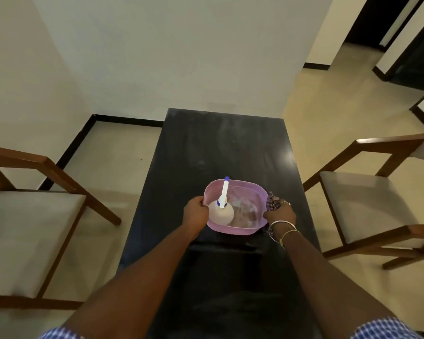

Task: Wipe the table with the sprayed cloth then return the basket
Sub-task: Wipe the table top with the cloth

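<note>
While both hands hold it, the pink basket (245,183) sits over the middle of the dark surface (218,148); resting or lifted, I cannot tell. The left hand (195,212) curls its fingers over the rim at 9 o'clock. The right hand (280,214) grips the rim at 3 o'clock, a checked cloth (272,203) bunched under its fingers. Inside, a white spray bottle (220,212) lies toward 8 o'clock, nozzle pointing to 12. A wooden chair (30,216) flanks the surface at 9 o'clock, a second chair (367,199) at 3.
</note>
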